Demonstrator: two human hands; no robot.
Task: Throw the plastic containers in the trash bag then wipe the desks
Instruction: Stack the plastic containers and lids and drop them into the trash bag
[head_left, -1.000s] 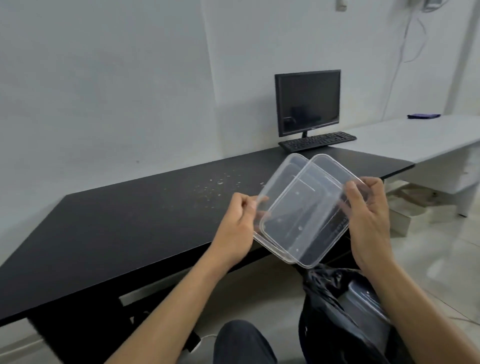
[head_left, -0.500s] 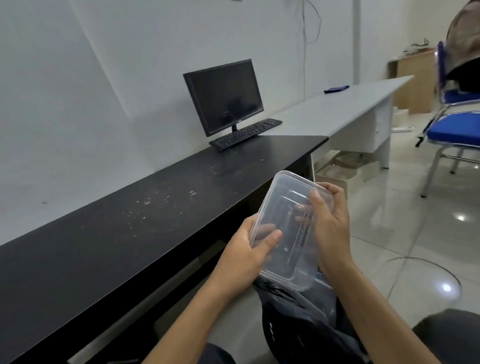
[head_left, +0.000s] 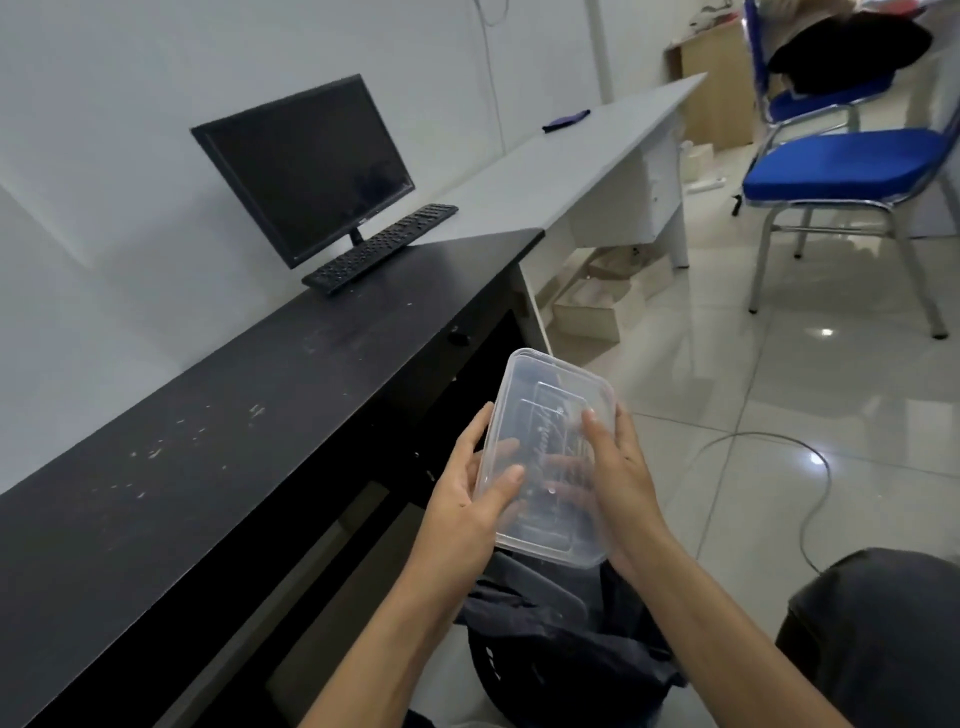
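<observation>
Containers (head_left: 545, 457): clear plastic, nested as one stack, held in the air just off the front edge of the black worktop (head_left: 208, 467) and directly above the open mouth of the trash bag (head_left: 561, 649). The number in the stack cannot be told.

Hands: the left hand (head_left: 462, 504) grips the stack's left long side, thumb on top, fingers visible through the plastic underneath. The right hand (head_left: 623, 483) grips the right long side in the same manner. Both hands are clamped on the stack; neither is free.

Progress, as judged:
- Disposal is close to done but not complete, as the stack has not been released into the bag. No other container shows on either worktop.
- Wiping has not begun. Pale crumbs (head_left: 156, 452) lie scattered across the black worktop, mostly toward its front edge.
- The white worktop (head_left: 561, 171), beyond the black worktop's far end, carries a small dark blue item (head_left: 566, 119); whether it is a cloth cannot be told.
</observation>
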